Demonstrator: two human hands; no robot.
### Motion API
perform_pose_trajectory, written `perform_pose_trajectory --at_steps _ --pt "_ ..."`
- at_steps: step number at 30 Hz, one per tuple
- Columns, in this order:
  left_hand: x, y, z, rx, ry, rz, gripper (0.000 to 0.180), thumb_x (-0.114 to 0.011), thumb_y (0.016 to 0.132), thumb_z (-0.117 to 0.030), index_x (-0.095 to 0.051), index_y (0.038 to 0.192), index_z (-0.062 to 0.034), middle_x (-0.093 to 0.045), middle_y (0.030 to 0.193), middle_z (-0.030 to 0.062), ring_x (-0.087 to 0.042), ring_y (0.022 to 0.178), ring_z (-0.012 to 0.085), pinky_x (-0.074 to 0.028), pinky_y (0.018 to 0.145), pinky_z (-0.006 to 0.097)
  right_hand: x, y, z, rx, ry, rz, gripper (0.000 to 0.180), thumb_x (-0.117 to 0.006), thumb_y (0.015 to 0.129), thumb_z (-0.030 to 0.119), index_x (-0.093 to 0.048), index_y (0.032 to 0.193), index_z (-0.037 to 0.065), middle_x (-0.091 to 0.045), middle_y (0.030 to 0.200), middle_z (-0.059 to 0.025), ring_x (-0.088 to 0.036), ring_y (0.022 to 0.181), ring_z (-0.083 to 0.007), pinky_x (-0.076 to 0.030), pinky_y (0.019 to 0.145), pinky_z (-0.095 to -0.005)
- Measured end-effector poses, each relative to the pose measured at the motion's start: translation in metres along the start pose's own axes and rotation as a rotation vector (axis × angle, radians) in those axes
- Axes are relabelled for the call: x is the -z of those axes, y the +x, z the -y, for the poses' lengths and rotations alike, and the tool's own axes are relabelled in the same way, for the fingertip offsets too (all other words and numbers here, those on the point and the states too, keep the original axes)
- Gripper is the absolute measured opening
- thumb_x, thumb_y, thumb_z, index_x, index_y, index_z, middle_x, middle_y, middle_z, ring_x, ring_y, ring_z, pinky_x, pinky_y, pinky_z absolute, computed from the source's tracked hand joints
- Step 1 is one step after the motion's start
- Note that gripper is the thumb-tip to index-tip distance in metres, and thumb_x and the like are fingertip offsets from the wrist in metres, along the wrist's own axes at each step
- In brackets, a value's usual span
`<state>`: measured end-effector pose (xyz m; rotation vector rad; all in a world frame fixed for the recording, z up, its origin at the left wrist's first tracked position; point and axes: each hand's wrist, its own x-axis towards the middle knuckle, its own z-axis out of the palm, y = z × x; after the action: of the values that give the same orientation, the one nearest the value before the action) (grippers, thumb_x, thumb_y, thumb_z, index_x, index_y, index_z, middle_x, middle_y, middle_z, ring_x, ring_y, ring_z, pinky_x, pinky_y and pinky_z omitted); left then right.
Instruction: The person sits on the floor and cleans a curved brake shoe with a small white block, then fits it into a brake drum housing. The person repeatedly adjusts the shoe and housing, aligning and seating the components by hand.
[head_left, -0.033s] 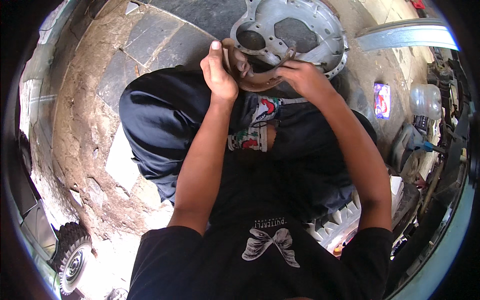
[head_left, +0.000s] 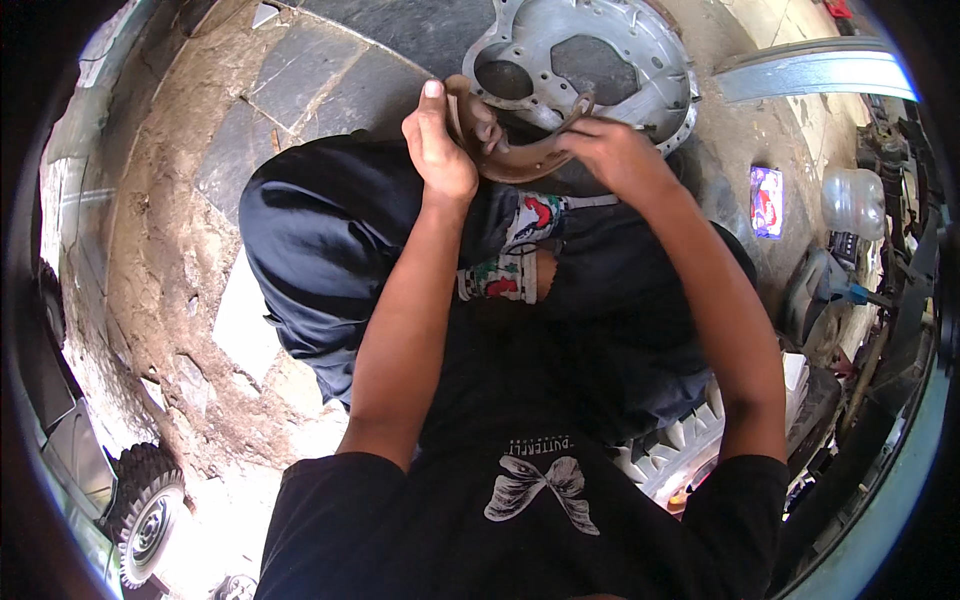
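Observation:
A curved, rusty-brown metal part (head_left: pixel 520 165), a wide bent band with a raised edge, is held above my crossed legs. My left hand (head_left: pixel 437 150) is closed around its left end, thumb pointing up and fingertips showing on the inner side of the curve. At the right end, the fingers of my right hand (head_left: pixel 615 155) are pinched on the band, their tips partly hidden. Just beyond lies a large grey cast-metal housing (head_left: pixel 655 55) with round and angular openings and bolt holes along its rim. The brown part overlaps its near edge in view.
A purple packet (head_left: pixel 767 203) lies on the floor to the right, beside a clear plastic bottle (head_left: pixel 853 203). A pale metal beam (head_left: pixel 820 75) juts in at the upper right. Dark machine parts crowd the right edge. A small treaded wheel (head_left: pixel 150 525) stands at lower left.

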<state>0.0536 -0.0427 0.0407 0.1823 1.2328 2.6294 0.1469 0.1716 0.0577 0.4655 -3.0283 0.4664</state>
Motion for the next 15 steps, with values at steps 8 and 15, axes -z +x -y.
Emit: perform_pose_trajectory --at_steps 8,15 --pt "0.005 0.006 0.002 0.057 0.065 0.005 0.06 -0.04 0.104 -0.053 -0.058 0.081 -0.0008 -0.051 0.063 0.011 -0.049 0.051 0.0252 -0.046 0.051 0.039 0.001 0.004 -0.006 -0.025 0.037 -0.013 0.02 -0.062 0.091 0.006 -0.073 0.107 0.008 -0.074 0.104 -0.0132 -0.073 0.094 -0.0338 -0.061 0.083 -0.0406" --pt "0.004 0.005 0.002 0.012 -0.015 -0.021 0.058 -0.04 0.109 -0.045 -0.062 0.086 0.0032 -0.054 0.059 0.0102 -0.051 0.048 0.0198 -0.044 0.046 0.034 0.003 0.004 -0.01 -0.018 0.031 -0.036 0.019 -0.065 0.09 0.01 -0.073 0.107 0.007 -0.073 0.102 -0.0134 -0.072 0.092 -0.0346 -0.059 0.082 -0.0426"
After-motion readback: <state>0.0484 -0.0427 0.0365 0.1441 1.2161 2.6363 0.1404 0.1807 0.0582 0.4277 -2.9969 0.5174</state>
